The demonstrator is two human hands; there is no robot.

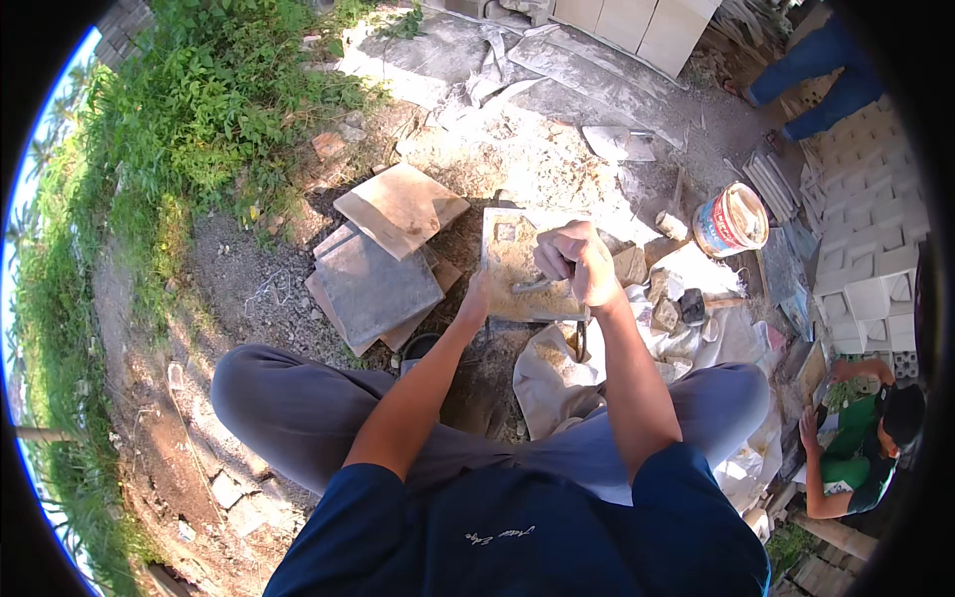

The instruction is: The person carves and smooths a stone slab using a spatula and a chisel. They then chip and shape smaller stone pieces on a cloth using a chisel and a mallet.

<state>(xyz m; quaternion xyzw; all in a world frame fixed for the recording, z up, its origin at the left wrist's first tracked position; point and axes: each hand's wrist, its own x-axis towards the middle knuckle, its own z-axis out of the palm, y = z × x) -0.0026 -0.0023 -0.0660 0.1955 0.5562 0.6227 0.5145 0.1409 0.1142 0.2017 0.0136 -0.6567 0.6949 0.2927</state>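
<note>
In front of my bent knees is a square, sandy-coloured slab (507,261) with a pale rim and a small square mark near its far left corner. My left hand (478,296) grips the slab's left edge, its fingertips mostly out of sight. Over the slab's right side my right hand (578,261) is raised in a fist; what it holds is hidden. A short, pale curved piece (531,286) shows on the slab beside that fist. Below my right wrist, a dark thin curved object (582,340) rests by a whitish sack (557,383).
Left of the slab lies a stack of square tiles, a grey one (380,289) under a tan one (402,209). A paint bucket (731,221), a trowel-like flat blade (617,143) and stacked pale blocks (865,219) are to the right. A co-worker (856,438) crouches at far right; another person's legs (816,75) stand beyond.
</note>
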